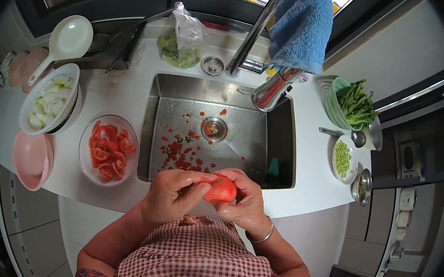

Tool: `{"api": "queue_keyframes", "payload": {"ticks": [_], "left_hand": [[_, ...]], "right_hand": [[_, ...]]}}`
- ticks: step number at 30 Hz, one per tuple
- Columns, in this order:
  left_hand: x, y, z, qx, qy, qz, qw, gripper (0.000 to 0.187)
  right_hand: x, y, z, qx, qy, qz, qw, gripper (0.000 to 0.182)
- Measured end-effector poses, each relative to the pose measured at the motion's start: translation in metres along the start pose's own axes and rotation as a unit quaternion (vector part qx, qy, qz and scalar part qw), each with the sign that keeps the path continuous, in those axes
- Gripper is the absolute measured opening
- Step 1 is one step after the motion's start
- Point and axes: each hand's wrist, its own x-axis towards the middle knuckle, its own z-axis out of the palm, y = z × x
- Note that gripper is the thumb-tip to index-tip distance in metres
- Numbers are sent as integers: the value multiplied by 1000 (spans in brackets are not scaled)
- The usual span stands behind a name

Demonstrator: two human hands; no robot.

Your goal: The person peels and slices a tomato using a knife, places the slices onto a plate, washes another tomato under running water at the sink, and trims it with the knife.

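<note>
A red tomato (222, 190) is held between both hands over the front edge of the sink. My right hand (242, 196) wraps round its right side, and a bracelet circles that wrist. The fingers and thumb of my left hand (176, 192) are pressed together at the tomato's left side. Behind the hands, the steel sink (181, 112) has red tomato scraps (181, 158) scattered over its floor and round the drain. A glass bowl (83, 164) of sliced tomatoes (108, 151) stands left of the sink.
A white basket (26, 112) of pale cut vegetables and pink bowls (30, 164) are at left. The faucet (270, 96) carries a blue towel (301, 30). At right are a green basket (334, 104) of leafy greens, a plate (349, 176) of chopped green pieces and a metal bowl (364, 187).
</note>
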Motion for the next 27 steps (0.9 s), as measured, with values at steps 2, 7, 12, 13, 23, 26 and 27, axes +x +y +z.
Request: {"api": "queue_keyframes", "payload": {"ticks": [2, 7, 12, 13, 23, 26, 27], "left_hand": [[0, -2, 1, -15, 4, -11, 1000, 19], [5, 2, -5, -66, 42, -112, 991, 22], [1, -1, -12, 33, 17, -30, 999, 25], [2, 2, -14, 77, 0, 23, 997, 27], [10, 20, -21, 167, -63, 101, 979, 39], [9, 15, -18, 152, -57, 105, 981, 40], [9, 14, -17, 156, -53, 100, 981, 39]], "right_hand": [[1, -3, 0, -7, -3, -2, 1000, 55], [4, -6, -11, -62, -33, -55, 996, 57], [5, -14, -7, -69, -29, -37, 996, 60], [5, -15, -5, -32, -5, -2, 999, 60], [9, -13, -13, -123, -30, -50, 991, 58], [8, -14, -8, -101, -3, -35, 994, 55], [9, -13, -8, -101, -3, -35, 994, 55]]}}
